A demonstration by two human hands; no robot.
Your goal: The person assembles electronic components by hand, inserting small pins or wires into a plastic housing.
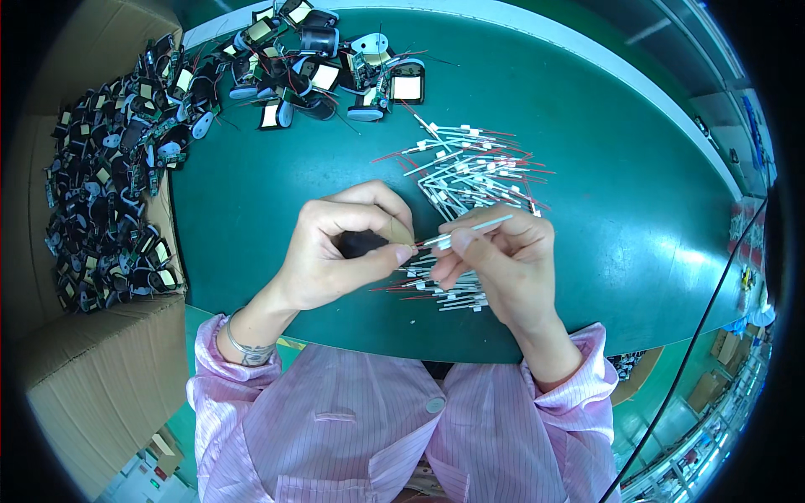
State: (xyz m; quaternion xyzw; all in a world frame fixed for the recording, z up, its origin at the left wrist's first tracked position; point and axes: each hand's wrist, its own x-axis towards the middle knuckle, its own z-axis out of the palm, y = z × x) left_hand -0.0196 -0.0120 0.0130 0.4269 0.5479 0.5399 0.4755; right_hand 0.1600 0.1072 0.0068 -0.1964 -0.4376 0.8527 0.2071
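My left hand (340,230) is closed around a small black part (360,244), mostly hidden by the palm and fingers. Its thumb and forefinger meet at thin reddish wire ends. Close to those fingertips, my right hand (511,260) pinches a white wire lead (493,223) with a small white connector block. The lead's end reaches the left fingertips; whether it is joined to the wires there I cannot tell. Beneath and beyond both hands lies a loose heap of similar white and red leads (474,172) on the green table (612,218).
At the far left of the table lie several black housings (319,75) with circuit boards and pale pads. A cardboard box (101,352) full of the same housings stands against the left edge. A black cable (700,327) hangs down on the right.
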